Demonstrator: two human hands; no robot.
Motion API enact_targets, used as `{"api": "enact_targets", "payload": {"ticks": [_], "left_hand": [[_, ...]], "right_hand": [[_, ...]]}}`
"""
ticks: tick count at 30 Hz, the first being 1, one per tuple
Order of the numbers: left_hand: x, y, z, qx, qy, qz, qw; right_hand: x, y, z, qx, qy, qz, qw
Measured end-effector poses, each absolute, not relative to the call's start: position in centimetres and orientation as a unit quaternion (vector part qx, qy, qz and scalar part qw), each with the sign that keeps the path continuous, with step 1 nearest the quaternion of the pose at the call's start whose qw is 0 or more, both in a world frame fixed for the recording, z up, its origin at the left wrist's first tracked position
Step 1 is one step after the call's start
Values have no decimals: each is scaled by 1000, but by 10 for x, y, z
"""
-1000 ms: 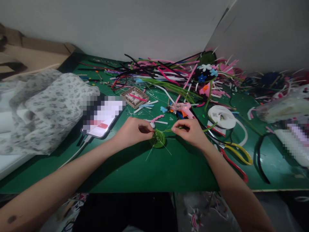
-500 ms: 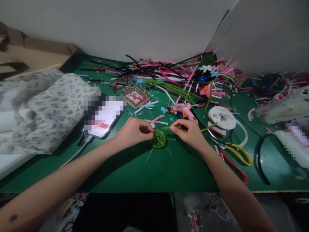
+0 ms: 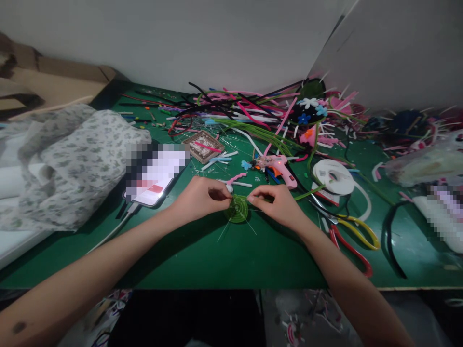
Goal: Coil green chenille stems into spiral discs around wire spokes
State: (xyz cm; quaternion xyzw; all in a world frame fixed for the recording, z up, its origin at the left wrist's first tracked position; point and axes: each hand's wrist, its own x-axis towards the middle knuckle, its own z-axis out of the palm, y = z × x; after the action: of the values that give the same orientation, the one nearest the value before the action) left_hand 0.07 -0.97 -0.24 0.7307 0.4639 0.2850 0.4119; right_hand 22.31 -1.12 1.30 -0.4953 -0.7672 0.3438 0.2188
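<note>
Green coiled disc [image 3: 238, 214] with thin wires sticking out sits on the green table [image 3: 217, 262], center of frame. Left hand [image 3: 197, 197] pinches its upper-left edge, thumb and fingertips together. Right hand [image 3: 280, 205] pinches a green fuzzy stem [image 3: 307, 193] at the disc's upper right; stem tail runs right toward the scissors [image 3: 356, 231]. Containers: square tray [image 3: 194, 153], above center, holds small pale bits, hot-pink stem [image 3: 208, 146] lying across it. Cardboard box [image 3: 72, 67], upper left, has something dark inside, can't identify. Clear bag [image 3: 427, 161], right edge, holds pale stuff, contents unclear. Labels: white spool [image 3: 346, 185], right of center, rests on a red-edged card [image 3: 327, 196], print too small to read. Phone [image 3: 159, 173] screen, left of center, pixelated, unreadable.
</note>
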Motion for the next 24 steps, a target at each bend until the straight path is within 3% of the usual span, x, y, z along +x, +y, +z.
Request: {"api": "enact_targets", "payload": {"ticks": [11, 24], "left_hand": [[2, -13, 2, 725, 469, 280, 419], [6, -18, 0, 717, 490, 280, 409]], "right_hand": [[228, -11, 24, -508, -690, 491, 156], [224, -15, 19, -505, -738, 408, 188]]}}
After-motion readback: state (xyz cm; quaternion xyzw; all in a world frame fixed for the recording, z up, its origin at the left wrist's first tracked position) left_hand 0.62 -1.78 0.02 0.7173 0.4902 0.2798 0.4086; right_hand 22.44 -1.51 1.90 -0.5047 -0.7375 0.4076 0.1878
